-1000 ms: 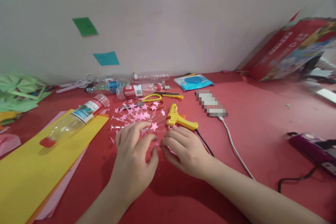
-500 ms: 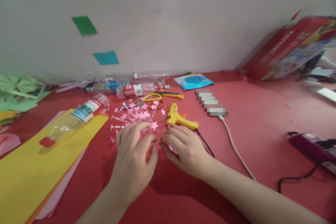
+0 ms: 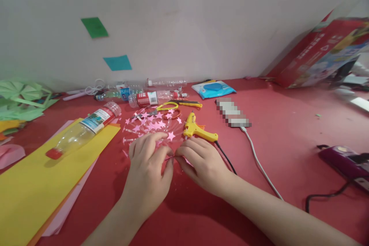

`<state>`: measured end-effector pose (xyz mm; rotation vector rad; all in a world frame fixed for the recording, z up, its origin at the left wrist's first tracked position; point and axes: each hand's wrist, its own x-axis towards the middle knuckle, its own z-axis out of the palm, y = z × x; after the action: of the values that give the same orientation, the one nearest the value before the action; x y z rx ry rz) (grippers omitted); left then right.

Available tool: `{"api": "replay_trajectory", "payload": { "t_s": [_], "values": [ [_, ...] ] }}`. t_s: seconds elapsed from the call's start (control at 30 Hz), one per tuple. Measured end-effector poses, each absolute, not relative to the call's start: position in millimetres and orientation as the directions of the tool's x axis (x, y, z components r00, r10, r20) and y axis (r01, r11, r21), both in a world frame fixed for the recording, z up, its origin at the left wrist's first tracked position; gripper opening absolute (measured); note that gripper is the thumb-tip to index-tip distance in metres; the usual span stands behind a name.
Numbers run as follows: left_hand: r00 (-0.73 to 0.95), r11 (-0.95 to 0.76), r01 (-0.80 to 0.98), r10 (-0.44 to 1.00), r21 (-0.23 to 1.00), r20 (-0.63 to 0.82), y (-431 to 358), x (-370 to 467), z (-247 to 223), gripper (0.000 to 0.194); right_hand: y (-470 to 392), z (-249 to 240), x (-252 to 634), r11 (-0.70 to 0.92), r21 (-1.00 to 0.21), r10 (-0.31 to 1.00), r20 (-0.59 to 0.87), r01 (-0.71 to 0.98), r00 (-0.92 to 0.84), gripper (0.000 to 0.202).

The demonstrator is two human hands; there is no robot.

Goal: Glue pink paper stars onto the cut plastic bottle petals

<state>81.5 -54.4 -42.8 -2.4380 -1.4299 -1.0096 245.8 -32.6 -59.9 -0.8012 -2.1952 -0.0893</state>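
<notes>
My left hand [image 3: 150,165] and my right hand [image 3: 203,163] meet fingertip to fingertip over the red table. Thumb and fingers of each are closed on a small pink piece [image 3: 170,157], mostly hidden between them. Beyond the left hand, several pink stars [image 3: 152,123] lie on clear plastic strips. A yellow glue gun [image 3: 198,130] rests just past my right hand, its black cord running behind that hand. Behind the stars are yellow-handled scissors [image 3: 167,106].
Yellow paper [image 3: 37,177] with a clear bottle [image 3: 86,128] lies at left. At the back are more bottles [image 3: 147,99], a cutter [image 3: 188,103] and a wipes pack [image 3: 213,89]. A phone [image 3: 233,112] with a white cable and a purple device [image 3: 343,163] are at right.
My left thumb and fingers have closed together, and a pink piece now shows between the two hands. The view has shifted slightly; the objects on the table stay where they were.
</notes>
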Motion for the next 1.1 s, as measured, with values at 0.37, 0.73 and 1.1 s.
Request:
{"api": "replay_trajectory", "payload": {
  "t_s": [0.37,0.73,1.1],
  "values": [
    [0.331,-0.518,0.831,0.754,0.203,0.567,-54.7,82.1,-42.0,0.012,-32.7,-60.5,245.3,0.793,-0.181,0.526,0.687,0.582,-0.501,0.021],
    [0.368,-0.538,0.829,0.731,0.153,0.576,-54.4,83.3,-40.5,0.014,-33.5,-59.3,243.7,0.784,-0.193,0.541,0.679,0.590,-0.497,0.023],
    [0.374,-0.547,0.821,0.732,0.164,0.570,-52.5,82.0,-38.2,0.013,-35.5,-60.4,241.2,0.770,-0.282,0.586,0.667,0.572,-0.460,0.020]
  ]
}}
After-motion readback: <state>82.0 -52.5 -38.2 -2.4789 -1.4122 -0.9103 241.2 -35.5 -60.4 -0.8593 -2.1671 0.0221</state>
